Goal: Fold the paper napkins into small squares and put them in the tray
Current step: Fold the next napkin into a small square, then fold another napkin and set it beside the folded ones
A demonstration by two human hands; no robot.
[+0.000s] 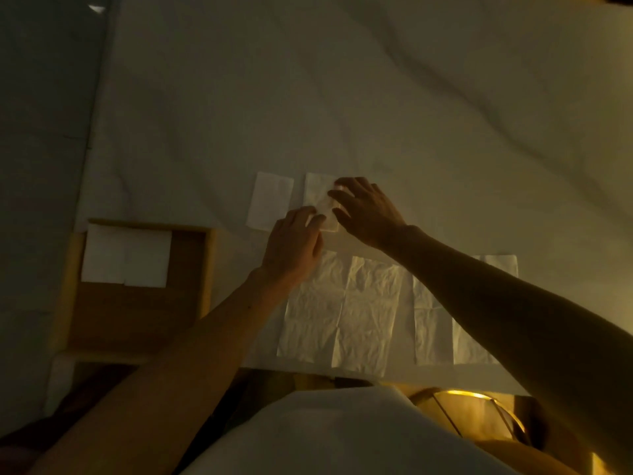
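Observation:
Both hands work on one white paper napkin (320, 197) lying on the white cloth, in dim light. My left hand (294, 246) pinches its near edge. My right hand (364, 210) lifts and bends its right side with the fingertips. A folded napkin (269, 200) lies just left of it. Several unfolded, creased napkins (363, 310) are spread in a row near the table's front edge, partly under my arms. The wooden tray (202, 269) sits at the left with two folded white squares (126, 255) in its far part.
The white wrinkled cloth (376, 97) covers the whole surface beyond the napkins. Its left edge drops off near the tray. A yellow-lit object (472, 416) shows below the front edge at the right.

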